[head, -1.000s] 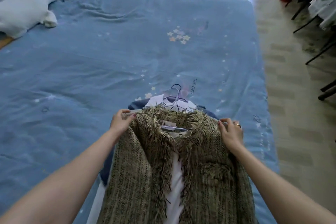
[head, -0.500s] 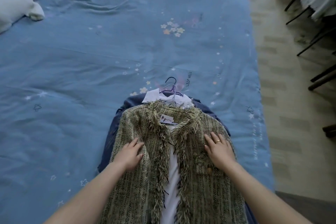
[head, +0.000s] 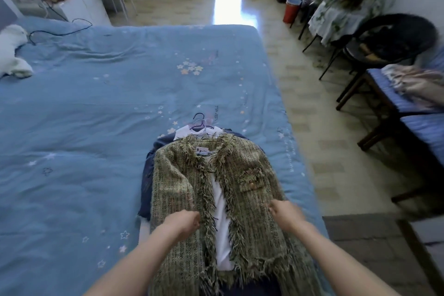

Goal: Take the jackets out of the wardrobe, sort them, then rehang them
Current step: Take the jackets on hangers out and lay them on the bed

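Note:
A green tweed jacket (head: 249, 166) with a fringed edge lies face up on the blue bed (head: 96, 127), on top of a pile. A dark blue jacket (head: 147, 175) and a white garment (head: 185, 131) stick out from under it. Their hanger hooks (head: 200, 122) point toward the far side of the bed. My left hand (head: 183, 222) hovers over the jacket's left front panel with its fingers loosely curled. My right hand (head: 287, 214) is blurred above the right panel, fingers also curled. Neither hand visibly grips cloth.
A white soft toy (head: 12, 55) and a black cable (head: 60, 31) lie at the bed's far left. Right of the bed is tiled floor, with a black chair (head: 394, 38), a blue-cushioned bench (head: 420, 115), a red bin (head: 292, 9) and a cloth-covered plant table (head: 341, 14).
My hands went from the jacket's shoulders to lying flat on its chest, then slid down toward me with fingers curling. The view has lifted to show more of the room.

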